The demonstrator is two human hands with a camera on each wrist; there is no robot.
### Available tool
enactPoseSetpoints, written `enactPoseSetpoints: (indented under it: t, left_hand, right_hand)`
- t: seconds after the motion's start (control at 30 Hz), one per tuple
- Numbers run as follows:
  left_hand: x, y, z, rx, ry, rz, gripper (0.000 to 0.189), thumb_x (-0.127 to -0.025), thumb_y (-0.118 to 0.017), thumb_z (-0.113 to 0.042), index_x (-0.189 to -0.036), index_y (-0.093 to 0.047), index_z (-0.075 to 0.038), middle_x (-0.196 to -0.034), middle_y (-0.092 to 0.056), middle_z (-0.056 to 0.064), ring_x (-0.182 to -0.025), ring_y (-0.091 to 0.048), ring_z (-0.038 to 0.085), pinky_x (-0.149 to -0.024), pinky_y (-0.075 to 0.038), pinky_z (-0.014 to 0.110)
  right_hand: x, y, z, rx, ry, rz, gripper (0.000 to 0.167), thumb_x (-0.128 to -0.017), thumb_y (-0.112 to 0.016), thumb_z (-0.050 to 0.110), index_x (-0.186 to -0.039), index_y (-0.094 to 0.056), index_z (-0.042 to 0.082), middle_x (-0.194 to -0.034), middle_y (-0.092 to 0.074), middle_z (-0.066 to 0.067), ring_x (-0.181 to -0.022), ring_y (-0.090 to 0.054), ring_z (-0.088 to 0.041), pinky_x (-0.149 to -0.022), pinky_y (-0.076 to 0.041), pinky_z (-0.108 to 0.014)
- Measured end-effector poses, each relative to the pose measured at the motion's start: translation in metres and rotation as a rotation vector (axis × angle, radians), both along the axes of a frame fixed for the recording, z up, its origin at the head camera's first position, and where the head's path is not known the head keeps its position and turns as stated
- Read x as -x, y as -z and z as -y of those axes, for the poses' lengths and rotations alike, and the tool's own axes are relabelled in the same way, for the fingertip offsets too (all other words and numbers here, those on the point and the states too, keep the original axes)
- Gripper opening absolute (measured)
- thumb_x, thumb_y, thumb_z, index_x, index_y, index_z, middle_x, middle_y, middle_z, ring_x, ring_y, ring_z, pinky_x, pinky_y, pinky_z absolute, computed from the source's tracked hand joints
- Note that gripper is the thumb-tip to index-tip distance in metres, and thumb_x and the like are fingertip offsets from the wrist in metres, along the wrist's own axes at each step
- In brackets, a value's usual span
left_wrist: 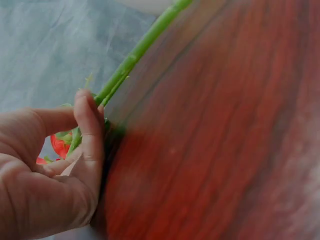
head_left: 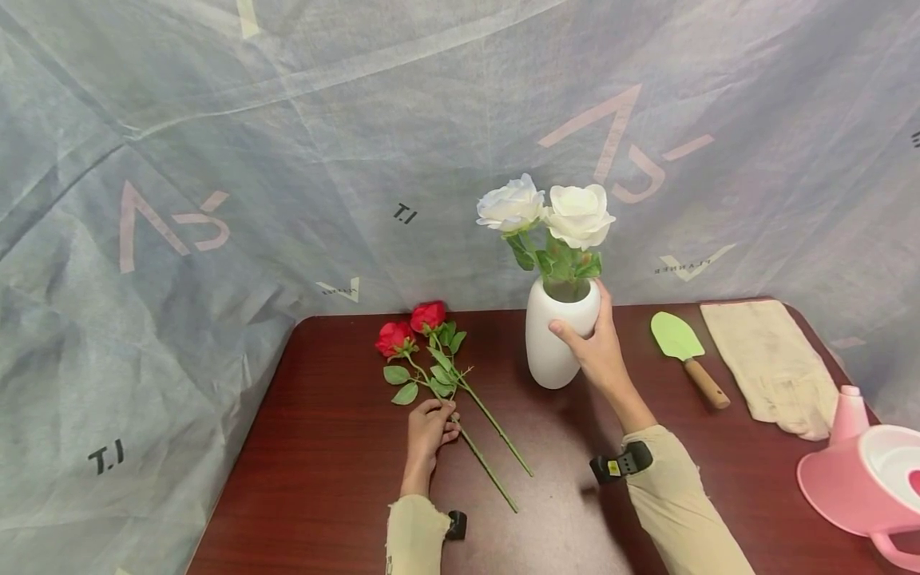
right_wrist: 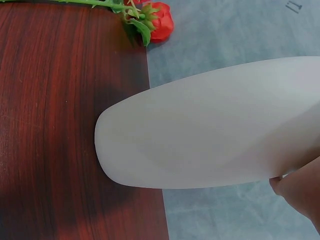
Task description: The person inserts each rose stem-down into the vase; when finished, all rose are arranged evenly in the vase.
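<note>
A white vase (head_left: 549,343) stands toward the back of the table, holding two white roses (head_left: 579,216) with green leaves. My right hand (head_left: 596,343) grips its upper right side, thumb across the front near the rim; the right wrist view shows the vase's smooth body (right_wrist: 200,130) close up. To the left lie two red roses (head_left: 394,339) on long green stems. The left hand (head_left: 431,431) pinches the nearer stem just below its leaves. That green stem (left_wrist: 142,47) runs out from between thumb and fingers in the left wrist view.
Right of the vase lies a green trowel (head_left: 677,335) with a wooden handle, beside cream cloth gloves (head_left: 769,359). A pink watering can (head_left: 837,475) stands at the right edge. Grey printed sheeting (head_left: 302,160) hangs behind the dark red table (head_left: 309,479).
</note>
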State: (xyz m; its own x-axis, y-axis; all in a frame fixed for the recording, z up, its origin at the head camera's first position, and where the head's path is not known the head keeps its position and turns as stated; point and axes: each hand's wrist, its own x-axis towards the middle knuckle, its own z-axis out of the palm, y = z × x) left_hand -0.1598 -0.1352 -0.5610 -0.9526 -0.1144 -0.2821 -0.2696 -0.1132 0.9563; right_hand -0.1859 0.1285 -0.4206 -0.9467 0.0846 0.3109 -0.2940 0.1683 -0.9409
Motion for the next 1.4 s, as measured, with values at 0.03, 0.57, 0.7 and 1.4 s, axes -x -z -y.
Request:
enactPoseSetpoints:
  t: [0.03, 0.57, 0.7, 1.4]
  left_hand:
    - [0.000, 0.000, -0.001, 0.002, -0.005, -0.004, 0.026, -0.093, -0.058, -0.011, -0.107, -0.056, 0.010, -0.084, -0.064, 0.022, -0.055, -0.061, 0.012, -0.052, -0.053, 0.023]
    - [-0.008, 0.006, -0.001, 0.026, -0.027, -0.025, 0.026, -0.096, -0.050, -0.008, -0.107, -0.057, 0.015, -0.077, -0.064, 0.016, -0.055, -0.061, 0.013, -0.051, -0.053, 0.024]
    - [-0.014, 0.007, -0.003, 0.005, -0.044, -0.023, 0.026, -0.091, -0.058, -0.005, -0.106, -0.053, 0.016, -0.073, -0.065, 0.016, -0.053, -0.062, 0.013, -0.051, -0.054, 0.026]
    - [-0.027, 0.003, 0.002, 0.164, -0.193, -0.102, 0.019, -0.095, -0.053, -0.007, -0.106, -0.048, 0.008, -0.076, -0.065, 0.023, -0.053, -0.064, 0.023, -0.051, -0.055, 0.032]
  right_hand:
    - [0.000, 0.000, 0.000, -0.002, 0.001, 0.000, 0.088, -0.083, -0.070, 0.012, -0.148, -0.010, 0.008, -0.137, -0.034, -0.019, -0.120, -0.039, -0.031, -0.095, -0.034, -0.051]
    - [0.001, 0.002, 0.000, 0.013, -0.004, 0.005, 0.088, -0.083, -0.070, 0.013, -0.148, -0.010, 0.009, -0.138, -0.034, -0.019, -0.120, -0.039, -0.031, -0.094, -0.035, -0.051]
    - [0.001, 0.002, -0.001, 0.019, 0.001, 0.001, 0.088, -0.083, -0.070, 0.012, -0.148, -0.011, 0.009, -0.138, -0.034, -0.018, -0.120, -0.039, -0.030, -0.095, -0.035, -0.050]
    - [0.002, 0.003, 0.000, 0.021, 0.001, -0.011, 0.087, -0.083, -0.070, 0.010, -0.147, -0.012, 0.008, -0.138, -0.035, -0.018, -0.121, -0.038, -0.029, -0.096, -0.033, -0.050]
